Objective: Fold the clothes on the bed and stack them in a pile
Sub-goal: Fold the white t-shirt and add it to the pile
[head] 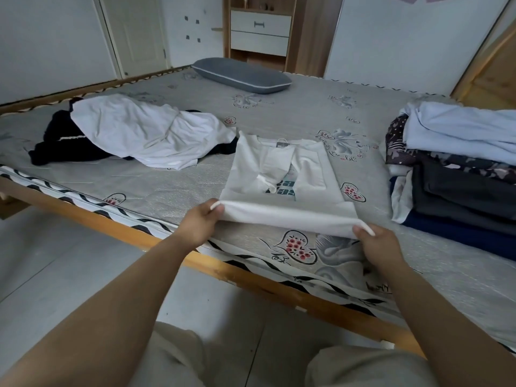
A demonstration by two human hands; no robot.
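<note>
A bedroom with pale walls: a bare mattress (293,107) printed with grey flowers and red-dotted hearts lies on a wooden bed frame (111,219), its edge trimmed in a black-and-white zigzag, above a grey tiled floor (42,261). A grey pillow (241,75) rests at the far side of the mattress, in front of a wooden cabinet with two white drawers (261,30); a white door (134,32) stands to the left of it. At the near edge of the bed, a person pinches the bottom hem of a white T-shirt (279,174), whose sides and sleeves are already folded in over a blue-green print, the neck label showing at the far end. The left hand (202,223) grips the hem's left corner and the right hand (375,243) its right corner, each with thumb and fingers closed tight on the cloth, the hem raised just off the mattress. To the left lie an unfolded white garment (145,132) draped over a dark one (55,141). On the right sits a stack of folded clothes (460,180), dark pieces below and a pale blue one on top
</note>
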